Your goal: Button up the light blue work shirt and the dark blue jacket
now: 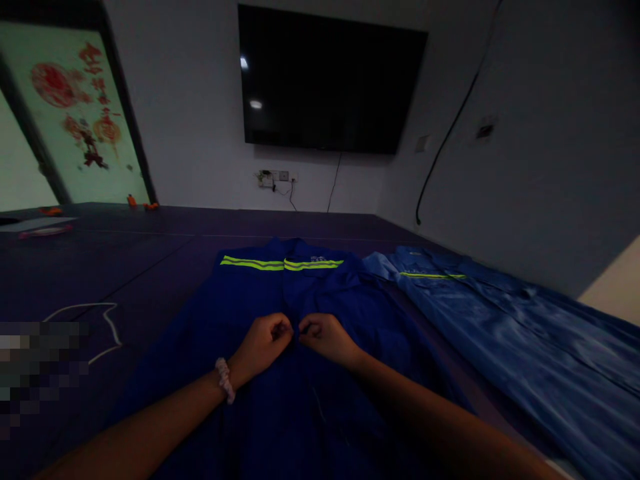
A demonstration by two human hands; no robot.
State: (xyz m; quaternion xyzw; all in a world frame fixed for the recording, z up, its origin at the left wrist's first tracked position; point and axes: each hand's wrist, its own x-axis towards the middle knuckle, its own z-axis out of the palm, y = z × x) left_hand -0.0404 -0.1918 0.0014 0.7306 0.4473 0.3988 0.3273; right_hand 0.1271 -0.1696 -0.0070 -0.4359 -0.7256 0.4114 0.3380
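A blue jacket with yellow-green chest stripes lay spread; the left hand and right hand curled nearly closed at its front, whether gripping cloth unclear.

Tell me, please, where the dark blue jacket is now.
In the head view, the dark blue jacket lies spread at lower centre, under the left hand and right hand, just left of the paler blue garment.

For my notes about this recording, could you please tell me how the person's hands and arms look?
The left hand and the right hand are ungloved. A pale, gathered band, like a scrunchie, circles the left wrist; nothing shows on the right wrist. Most of each visible forearm has no sleeve.
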